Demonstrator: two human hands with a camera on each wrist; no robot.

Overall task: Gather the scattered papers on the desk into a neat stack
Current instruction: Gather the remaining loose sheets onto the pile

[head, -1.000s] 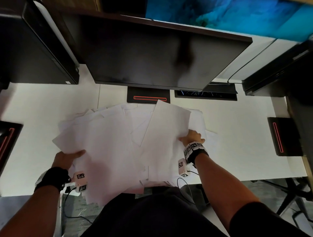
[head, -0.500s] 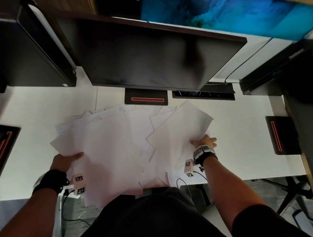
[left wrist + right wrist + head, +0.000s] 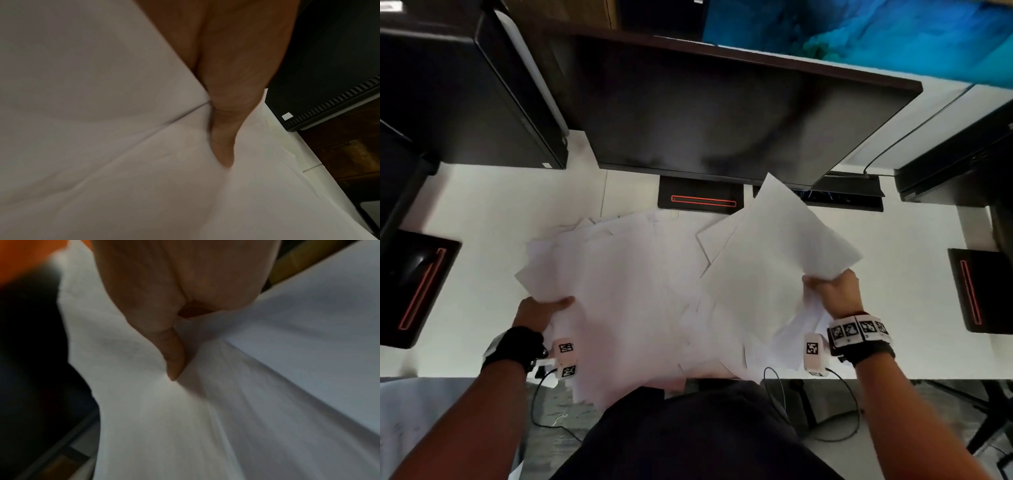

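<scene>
The papers [image 3: 640,291] lie in a messy pile on the white desk [image 3: 482,219], in front of the monitor [image 3: 722,113]. The left hand [image 3: 537,310] holds the pile's left edge. The right hand [image 3: 834,291] grips some sheets, lifted on the pile's right

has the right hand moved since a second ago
Yes. The right hand, gripping the lifted sheets, has moved out to the person's right, away from the monitor base and toward the black stand on the desk's right side.
</scene>
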